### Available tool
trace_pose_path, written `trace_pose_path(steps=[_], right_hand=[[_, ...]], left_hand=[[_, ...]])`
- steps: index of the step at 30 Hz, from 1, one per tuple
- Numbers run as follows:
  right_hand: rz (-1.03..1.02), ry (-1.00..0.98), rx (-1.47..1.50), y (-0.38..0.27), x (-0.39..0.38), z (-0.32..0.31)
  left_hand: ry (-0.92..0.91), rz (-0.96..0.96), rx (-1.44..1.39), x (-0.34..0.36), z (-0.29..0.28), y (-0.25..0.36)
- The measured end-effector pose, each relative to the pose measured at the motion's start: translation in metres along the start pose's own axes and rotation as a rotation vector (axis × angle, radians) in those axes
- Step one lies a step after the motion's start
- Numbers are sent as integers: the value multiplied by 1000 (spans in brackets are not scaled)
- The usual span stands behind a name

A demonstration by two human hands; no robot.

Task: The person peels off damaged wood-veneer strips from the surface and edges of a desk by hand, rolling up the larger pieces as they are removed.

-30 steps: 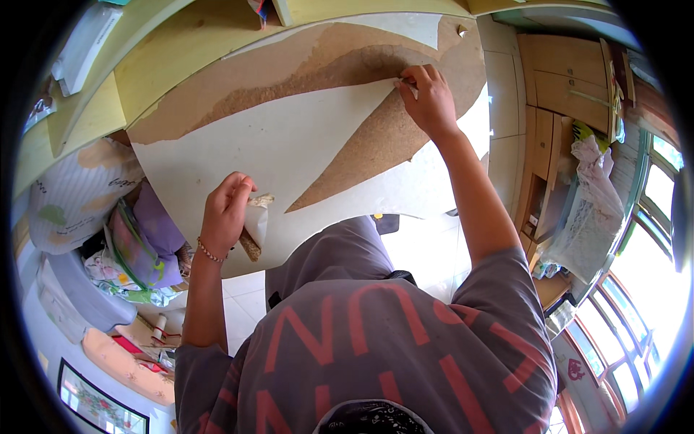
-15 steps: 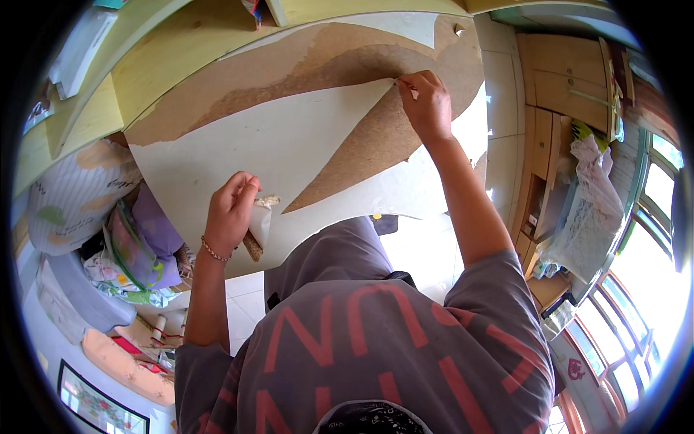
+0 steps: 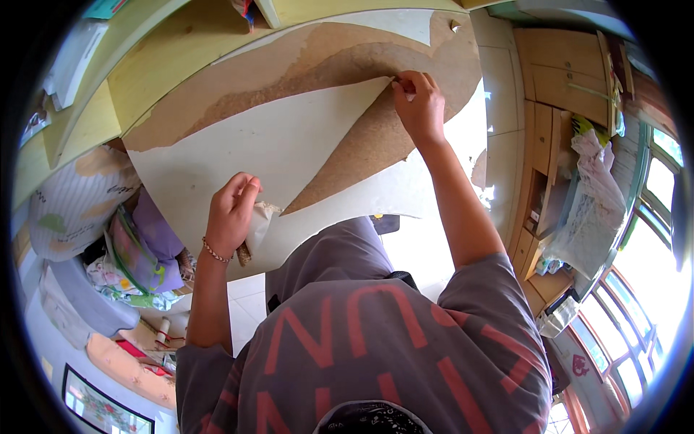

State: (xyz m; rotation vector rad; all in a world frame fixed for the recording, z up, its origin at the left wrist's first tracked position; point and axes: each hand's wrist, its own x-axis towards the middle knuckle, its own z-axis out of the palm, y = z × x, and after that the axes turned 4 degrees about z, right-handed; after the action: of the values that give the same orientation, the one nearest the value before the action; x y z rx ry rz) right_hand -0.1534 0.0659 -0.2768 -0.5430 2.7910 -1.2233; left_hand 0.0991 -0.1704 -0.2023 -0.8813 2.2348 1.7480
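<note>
Pinching with nearer right hand (image 3: 420, 108) the far-right tip of a white surface sheet (image 3: 253, 137), spread over brown tabletop (image 3: 217, 98) leftward and bodyward from that grip, long axis near-left to far-right, while clutching curled white scrap (image 3: 259, 226) in left hand (image 3: 233, 211)

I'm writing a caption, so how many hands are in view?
2: the left hand beside a curled white flap, and the right hand at the pointed tip of a white sheet. No others show.
</note>
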Motion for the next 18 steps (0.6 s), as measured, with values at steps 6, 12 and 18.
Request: trace_pose_path(steps=[6,12,18], right_hand=[[-94,14,-118,5,1,1],[-35,-27,-81,-5,3,-3],[6,-56,-154,-1,10,-1]], left_hand=[[-8,-20,8,0,-4,-2],[-3,-12,3,-1,-3,-1],[13,1,-7,2,-3,-4]])
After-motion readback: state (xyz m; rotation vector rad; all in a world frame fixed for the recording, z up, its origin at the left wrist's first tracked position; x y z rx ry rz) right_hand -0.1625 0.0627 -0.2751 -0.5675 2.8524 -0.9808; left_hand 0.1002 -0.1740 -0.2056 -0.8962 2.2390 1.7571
